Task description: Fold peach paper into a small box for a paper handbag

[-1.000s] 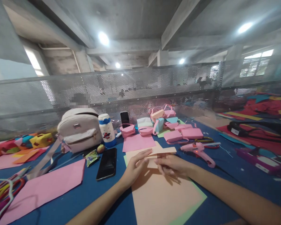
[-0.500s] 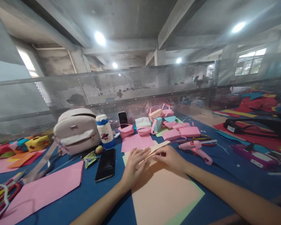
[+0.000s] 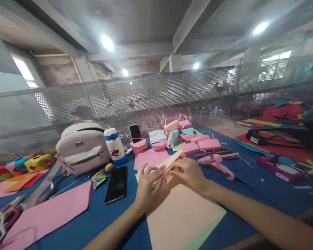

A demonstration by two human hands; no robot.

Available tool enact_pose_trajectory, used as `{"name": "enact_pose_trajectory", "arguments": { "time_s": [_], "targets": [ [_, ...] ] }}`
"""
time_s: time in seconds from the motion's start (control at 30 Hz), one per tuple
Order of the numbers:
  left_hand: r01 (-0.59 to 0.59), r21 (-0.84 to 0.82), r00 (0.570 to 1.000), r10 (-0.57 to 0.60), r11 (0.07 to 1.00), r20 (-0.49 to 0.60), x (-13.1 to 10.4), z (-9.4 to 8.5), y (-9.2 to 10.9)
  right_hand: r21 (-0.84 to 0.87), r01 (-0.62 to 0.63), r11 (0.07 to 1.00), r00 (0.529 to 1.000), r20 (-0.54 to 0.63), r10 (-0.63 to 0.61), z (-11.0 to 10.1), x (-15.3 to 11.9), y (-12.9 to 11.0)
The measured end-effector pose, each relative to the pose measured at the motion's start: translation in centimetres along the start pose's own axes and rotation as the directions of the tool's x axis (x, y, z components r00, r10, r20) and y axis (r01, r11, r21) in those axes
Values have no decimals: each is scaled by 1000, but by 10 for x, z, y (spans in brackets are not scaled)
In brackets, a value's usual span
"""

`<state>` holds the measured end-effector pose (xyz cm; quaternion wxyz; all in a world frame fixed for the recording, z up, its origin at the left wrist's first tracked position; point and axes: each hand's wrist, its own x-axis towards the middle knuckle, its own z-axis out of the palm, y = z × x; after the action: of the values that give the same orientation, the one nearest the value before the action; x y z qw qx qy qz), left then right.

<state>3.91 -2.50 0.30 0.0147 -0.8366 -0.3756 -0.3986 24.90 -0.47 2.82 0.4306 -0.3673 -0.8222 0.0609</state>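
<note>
A small folded piece of peach paper (image 3: 175, 159) is held between my two hands, above a large peach sheet (image 3: 182, 211) that lies over a green sheet (image 3: 214, 222). My left hand (image 3: 150, 184) presses its fingertips on the left side of the folded piece. On the right side, my right hand (image 3: 190, 173) pinches the same piece between thumb and fingers. A pink glue gun (image 3: 219, 166) lies to the right of my right hand. Beyond my hands is a pink sheet (image 3: 148, 158).
A black phone (image 3: 116, 184), a bottle (image 3: 115, 147) and a pale backpack (image 3: 82, 149) stand or lie at the left. Pink paper bags (image 3: 189, 148) sit behind. Scissors (image 3: 231, 156) and a purple device (image 3: 280, 169) are at the right.
The folded peach piece has tilted up more steeply, and my right hand has shifted its fingers along it. The whole view has moved slightly.
</note>
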Motion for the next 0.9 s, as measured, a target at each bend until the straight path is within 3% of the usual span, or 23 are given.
{"name": "enact_pose_trajectory", "arguments": {
  "time_s": [0.17,0.33,0.57,0.77,0.9],
  "targets": [
    [-34,61,999,33,998,11,1,-1,3,-38,94,995,994,-60,-96,0,-1,-1],
    [-44,96,999,45,994,-2,1,-2,4,-53,89,995,993,-78,-93,1,-2,0],
    [-43,107,999,42,993,13,1,-2,5,-96,192,977,979,-46,-197,3,-2,3],
    [-7,57,1000,7,998,6,0,2,-1,-84,172,981,985,0,-173,-2,-2,3],
    [30,-75,999,-32,997,-27,1,3,-4,-17,150,989,989,-16,-150,-6,-1,1]
  ]
}}
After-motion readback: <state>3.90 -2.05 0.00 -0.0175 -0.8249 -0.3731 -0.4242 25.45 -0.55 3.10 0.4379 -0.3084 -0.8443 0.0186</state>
